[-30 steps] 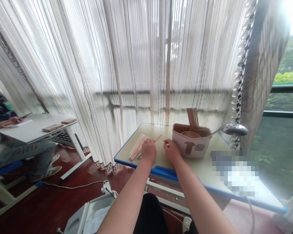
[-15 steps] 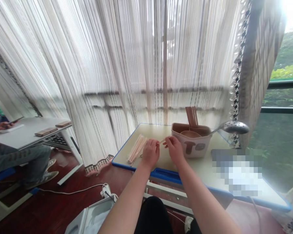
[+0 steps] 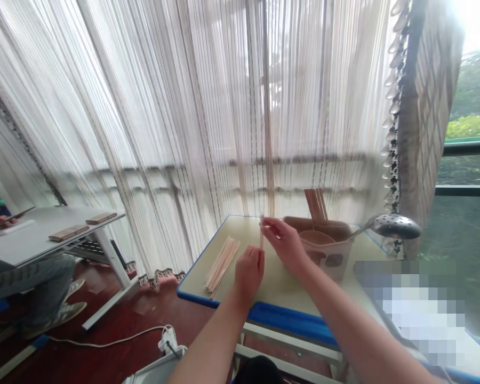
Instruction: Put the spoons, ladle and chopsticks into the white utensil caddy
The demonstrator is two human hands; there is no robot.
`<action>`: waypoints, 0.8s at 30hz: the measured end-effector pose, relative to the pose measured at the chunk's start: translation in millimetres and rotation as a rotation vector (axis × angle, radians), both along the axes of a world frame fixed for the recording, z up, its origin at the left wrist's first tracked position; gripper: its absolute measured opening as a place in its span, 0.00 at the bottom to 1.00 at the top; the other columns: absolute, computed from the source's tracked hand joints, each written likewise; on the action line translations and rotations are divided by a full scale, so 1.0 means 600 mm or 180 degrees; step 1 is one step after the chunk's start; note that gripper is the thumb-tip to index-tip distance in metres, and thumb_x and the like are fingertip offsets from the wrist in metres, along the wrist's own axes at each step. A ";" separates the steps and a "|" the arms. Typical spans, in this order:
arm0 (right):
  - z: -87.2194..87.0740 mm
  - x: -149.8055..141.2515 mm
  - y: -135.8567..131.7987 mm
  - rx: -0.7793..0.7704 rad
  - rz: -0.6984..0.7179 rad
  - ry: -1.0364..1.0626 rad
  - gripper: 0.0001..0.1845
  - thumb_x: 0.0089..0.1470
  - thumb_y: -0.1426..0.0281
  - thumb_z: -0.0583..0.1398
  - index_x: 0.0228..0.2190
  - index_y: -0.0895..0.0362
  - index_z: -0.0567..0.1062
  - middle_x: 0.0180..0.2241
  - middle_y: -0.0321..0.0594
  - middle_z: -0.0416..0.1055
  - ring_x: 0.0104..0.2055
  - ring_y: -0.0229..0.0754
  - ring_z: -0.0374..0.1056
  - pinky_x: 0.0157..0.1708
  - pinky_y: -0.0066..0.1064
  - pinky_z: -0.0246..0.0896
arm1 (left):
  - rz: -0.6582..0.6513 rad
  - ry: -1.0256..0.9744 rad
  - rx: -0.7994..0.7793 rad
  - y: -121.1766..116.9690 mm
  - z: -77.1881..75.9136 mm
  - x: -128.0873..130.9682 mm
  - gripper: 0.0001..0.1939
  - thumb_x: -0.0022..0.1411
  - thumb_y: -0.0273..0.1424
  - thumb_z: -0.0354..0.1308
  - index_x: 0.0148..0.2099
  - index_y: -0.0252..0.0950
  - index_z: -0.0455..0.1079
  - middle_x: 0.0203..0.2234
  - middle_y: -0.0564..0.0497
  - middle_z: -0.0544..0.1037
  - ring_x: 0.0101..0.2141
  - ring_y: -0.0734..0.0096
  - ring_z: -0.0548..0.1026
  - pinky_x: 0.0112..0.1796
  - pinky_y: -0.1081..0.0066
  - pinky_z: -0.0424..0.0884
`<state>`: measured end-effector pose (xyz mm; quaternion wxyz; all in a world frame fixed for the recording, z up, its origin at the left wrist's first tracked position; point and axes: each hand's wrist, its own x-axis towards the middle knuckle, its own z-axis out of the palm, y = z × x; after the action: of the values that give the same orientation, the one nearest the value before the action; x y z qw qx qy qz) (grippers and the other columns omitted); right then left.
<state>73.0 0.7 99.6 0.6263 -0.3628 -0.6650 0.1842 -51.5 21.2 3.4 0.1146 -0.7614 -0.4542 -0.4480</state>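
Observation:
A slim pale packet of disposable chopsticks (image 3: 262, 241) stands nearly upright between my hands, above the table. My left hand (image 3: 249, 269) is closed around its lower end, and the fingers of my right hand (image 3: 280, 234) pinch it near the top. A loose pile of similar wrapped chopsticks (image 3: 222, 265) lies on the table left of my left hand. Just behind my right wrist is a beige plastic box (image 3: 342, 261), partly hidden by my arm. Brown chopsticks (image 3: 316, 205), a brown rounded utensil (image 3: 316, 237) and a metal slotted ladle (image 3: 396, 226) stick out of it.
The cream table (image 3: 200, 280) has a blue edge and stands against a sheer curtain (image 3: 208, 106). A blurred-out patch (image 3: 420, 314) covers its right side. At left, a person sits at a white table (image 3: 28, 240). A white cable (image 3: 116, 341) crosses the floor.
The chopstick packet has turned from nearly level to upright. My right hand has risen above my left one, which stays low. The view has shifted slightly.

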 end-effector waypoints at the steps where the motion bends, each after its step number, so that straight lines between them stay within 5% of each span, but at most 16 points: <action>1: -0.003 0.003 0.003 -0.0008 0.0010 -0.0050 0.13 0.50 0.62 0.59 0.38 0.55 0.74 0.34 0.42 0.75 0.32 0.39 0.71 0.34 0.33 0.67 | -0.0035 0.0000 -0.0031 0.002 -0.002 0.001 0.12 0.66 0.30 0.42 0.33 0.37 0.63 0.28 0.50 0.70 0.30 0.71 0.70 0.32 0.72 0.64; 8: -0.027 0.027 0.009 -0.0364 0.0162 0.0433 0.11 0.45 0.62 0.63 0.29 0.56 0.76 0.28 0.40 0.75 0.30 0.41 0.71 0.33 0.34 0.68 | -0.0274 0.0062 -0.0129 0.001 -0.005 0.006 0.12 0.66 0.32 0.42 0.34 0.37 0.65 0.28 0.49 0.71 0.30 0.72 0.71 0.32 0.73 0.65; 15: -0.015 0.059 -0.018 0.0226 -0.0024 0.0260 0.09 0.50 0.64 0.60 0.33 0.55 0.74 0.32 0.39 0.72 0.32 0.39 0.69 0.33 0.30 0.65 | -0.0676 0.0081 -0.0126 -0.021 0.005 0.020 0.12 0.65 0.31 0.45 0.35 0.37 0.69 0.27 0.50 0.73 0.29 0.75 0.71 0.32 0.76 0.65; 20: -0.006 0.072 -0.029 0.0539 -0.0157 -0.0016 0.12 0.52 0.65 0.59 0.39 0.53 0.74 0.36 0.41 0.73 0.31 0.37 0.66 0.33 0.31 0.65 | -0.0695 -0.0312 0.0032 -0.019 0.039 0.035 0.15 0.65 0.32 0.45 0.31 0.35 0.69 0.25 0.50 0.73 0.28 0.75 0.70 0.32 0.75 0.64; 24: 0.010 0.099 -0.034 0.0302 -0.0019 0.0453 0.10 0.50 0.64 0.61 0.36 0.53 0.77 0.34 0.41 0.74 0.34 0.39 0.68 0.33 0.32 0.66 | -0.0714 -0.0667 0.0070 0.004 0.093 0.066 0.16 0.64 0.36 0.48 0.29 0.35 0.71 0.22 0.50 0.74 0.25 0.75 0.70 0.30 0.75 0.64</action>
<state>132.1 -19.7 105.5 0.6889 -0.3208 -0.6257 0.1759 -11.9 23.6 59.0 0.0241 -0.7552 -0.3708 -0.5400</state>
